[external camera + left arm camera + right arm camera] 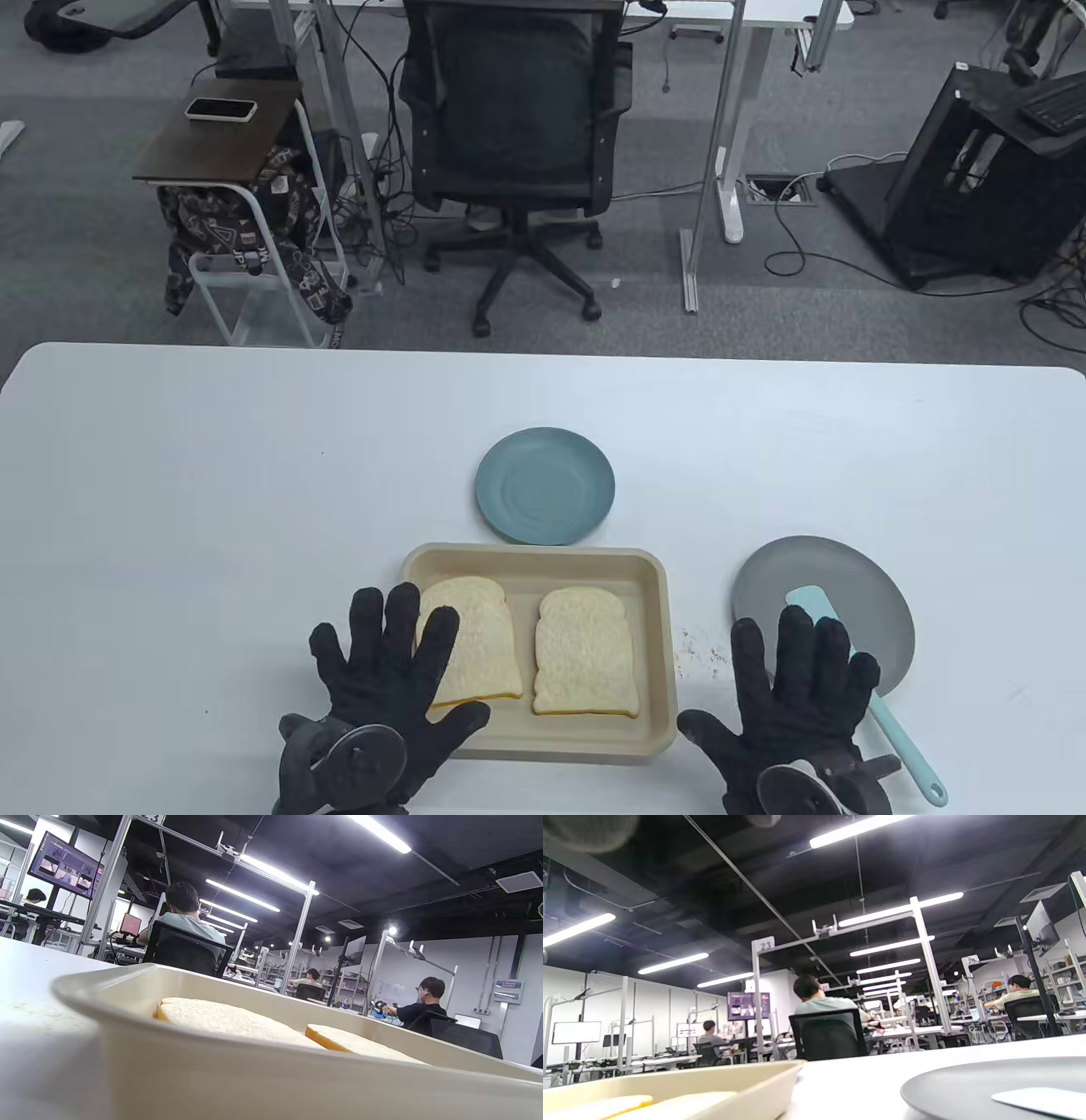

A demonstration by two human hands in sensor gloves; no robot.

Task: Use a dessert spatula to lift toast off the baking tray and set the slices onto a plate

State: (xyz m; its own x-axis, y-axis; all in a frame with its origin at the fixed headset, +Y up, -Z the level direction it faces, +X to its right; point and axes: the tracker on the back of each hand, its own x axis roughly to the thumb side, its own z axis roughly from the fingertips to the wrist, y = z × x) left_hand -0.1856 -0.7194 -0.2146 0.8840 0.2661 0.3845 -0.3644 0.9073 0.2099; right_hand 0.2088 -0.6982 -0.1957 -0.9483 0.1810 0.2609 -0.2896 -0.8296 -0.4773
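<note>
My left hand (386, 679) lies flat, fingers spread wide over the baking tray's (653, 594) left edge and left toast slice (475, 641). My right hand (793, 700) spreads flat over the spatula (882, 713), whose blade rests on the grey plate (764, 577).

Matt plastics, soft bread, knit gloves in front of you.
Your tray (653, 645) looks smooth matt cream plastic; the toast (585, 649) is porous and dull; both plates (545, 486) are matt; the spatula (882, 722) looks like smooth silicone; the table (212, 509) is faintly sheened white.
</note>
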